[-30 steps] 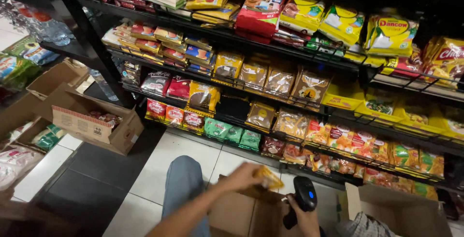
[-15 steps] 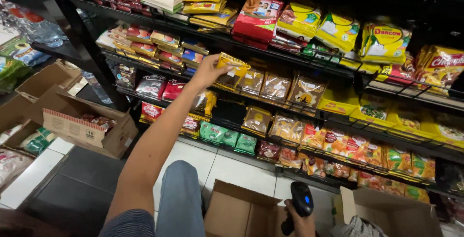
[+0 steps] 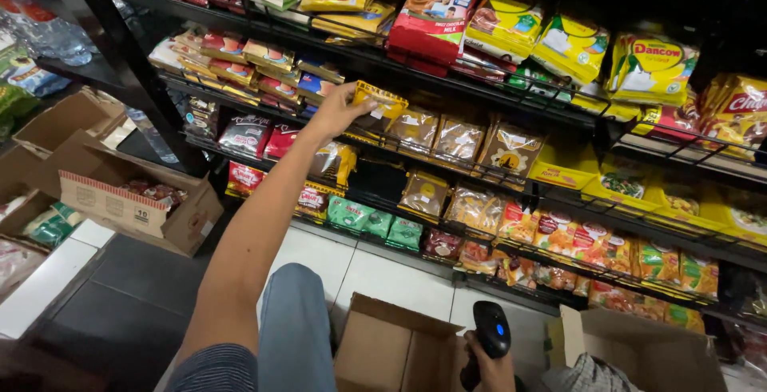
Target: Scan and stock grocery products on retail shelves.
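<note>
My left hand (image 3: 337,109) is stretched out to the second shelf and grips a small yellow packet (image 3: 379,99), pressing it in among the brown snack packets (image 3: 438,131) lined up there. My right hand (image 3: 489,370) is low at the bottom edge and holds a black handheld scanner (image 3: 490,334) with a blue light. An open cardboard box (image 3: 393,347) stands on the floor between my knee and the scanner.
A black wire shelf rack (image 3: 559,192) full of coloured packets fills the view. Another open box (image 3: 631,346) sits at the lower right. Several open cartons (image 3: 120,192) with goods lie on the tiled floor at left.
My left hand rose from the box with the yellow packet up to the second shelf and now pushes it into the row. The right hand with the scanner stayed low.
</note>
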